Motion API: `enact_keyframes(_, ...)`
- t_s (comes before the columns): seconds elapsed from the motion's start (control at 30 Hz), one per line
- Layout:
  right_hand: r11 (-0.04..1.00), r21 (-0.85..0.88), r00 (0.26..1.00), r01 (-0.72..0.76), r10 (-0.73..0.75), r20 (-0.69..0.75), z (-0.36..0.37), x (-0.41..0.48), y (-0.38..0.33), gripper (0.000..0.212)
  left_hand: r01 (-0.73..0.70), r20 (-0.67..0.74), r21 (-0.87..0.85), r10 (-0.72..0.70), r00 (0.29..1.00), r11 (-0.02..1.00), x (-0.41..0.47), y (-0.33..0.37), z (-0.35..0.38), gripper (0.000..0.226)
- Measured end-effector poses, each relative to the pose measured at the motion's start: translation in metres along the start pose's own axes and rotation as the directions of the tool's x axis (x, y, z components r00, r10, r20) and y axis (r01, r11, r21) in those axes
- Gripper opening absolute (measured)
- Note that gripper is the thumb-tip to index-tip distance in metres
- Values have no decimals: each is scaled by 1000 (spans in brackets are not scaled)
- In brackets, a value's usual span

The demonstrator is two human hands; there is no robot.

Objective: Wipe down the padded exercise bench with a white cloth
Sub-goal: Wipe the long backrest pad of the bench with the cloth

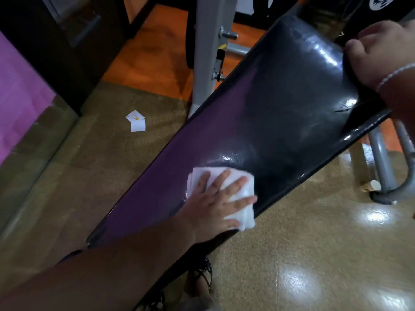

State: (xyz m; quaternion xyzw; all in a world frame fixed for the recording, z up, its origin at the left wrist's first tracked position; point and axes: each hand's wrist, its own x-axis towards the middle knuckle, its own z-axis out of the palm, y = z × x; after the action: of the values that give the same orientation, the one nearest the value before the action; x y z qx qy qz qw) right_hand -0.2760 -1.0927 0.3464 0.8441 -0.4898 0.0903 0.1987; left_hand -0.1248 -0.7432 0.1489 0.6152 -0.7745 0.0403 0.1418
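Glossy black vinyl bench pad (280,104), soft white cloth (242,198), grey painted metal frame (204,52).

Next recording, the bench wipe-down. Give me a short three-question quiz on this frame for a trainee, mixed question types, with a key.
1. True or false: the left hand lies flat, fingers spread, on the folded white cloth.
2. Where is the right hand?
A. On the cloth
B. Gripping the far edge of the glossy black padded bench
C. On the grey metal frame upright
3. Fill in: the small white paper scraps lie on the ____, to the bench's left in the picture.

Key: 1 true; 2 B; 3 floor.
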Motion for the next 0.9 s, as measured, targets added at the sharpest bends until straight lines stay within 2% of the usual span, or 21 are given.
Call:
enact_keyframes(0.13, 999, -33, 1000, 2, -2, 14, -4, 3, -2, 75, 280, -22, -163, -288, 958, 946, 46, -9, -24, 65)
enact_keyframes(0.2, 996, -85, 998, 32, -28, 52, 0, 5, -1, 77, 366, -16, -189, -376, 927, 911, 50, -11, -26, 66)
enact_keyframes(0.33, 992, -129, 999, 14, -8, 51, -24, 2, -18, 52, 445, 41, -174, -445, 895, 879, 28, -12, -16, 72)
enact_keyframes(0.4, 979, -177, 991, 101, -115, -68, -44, -16, -49, 36, 436, 81, -162, -428, 900, 885, 2, -13, -6, 74)
enact_keyframes(0.43, 978, -140, 976, 158, -176, -126, -53, -29, -70, 33, 443, 108, -155, -430, 896, 883, -14, -15, -1, 74)
enact_keyframes(0.5, 941, -61, 932, 332, -337, -135, -66, -56, -118, 33, 497, 181, -171, -468, 865, 851, -45, -18, 8, 73)
enact_keyframes(0.57, 838, -3, 836, 546, -545, -65, -56, -80, -165, 34, 593, 268, -214, -537, 800, 776, -68, -19, 12, 73)
enact_keyframes(0.63, 742, 46, 740, 669, -671, 53, -40, -102, -206, 36, 693, 369, -252, -595, 714, 675, -81, -16, 14, 73)
enact_keyframes(0.73, 670, 120, 648, 733, -740, 179, -16, -133, -244, 37, 784, 378, -289, -687, 620, 549, -88, -11, 16, 80)
enact_keyframes(0.8, 655, 136, 622, 744, -752, 218, 2, -144, -249, 42, 837, 364, -305, -757, 543, 454, -91, -9, 21, 83)
enact_keyframes(0.83, 653, 130, 620, 746, -752, 225, 5, -146, -248, 44, 868, 345, -315, -806, 481, 384, -90, -10, 21, 84)
enact_keyframes(0.9, 653, 94, 617, 752, -747, 249, 7, -148, -249, 46, 917, 297, -344, -904, 308, 200, -79, -11, 22, 85)
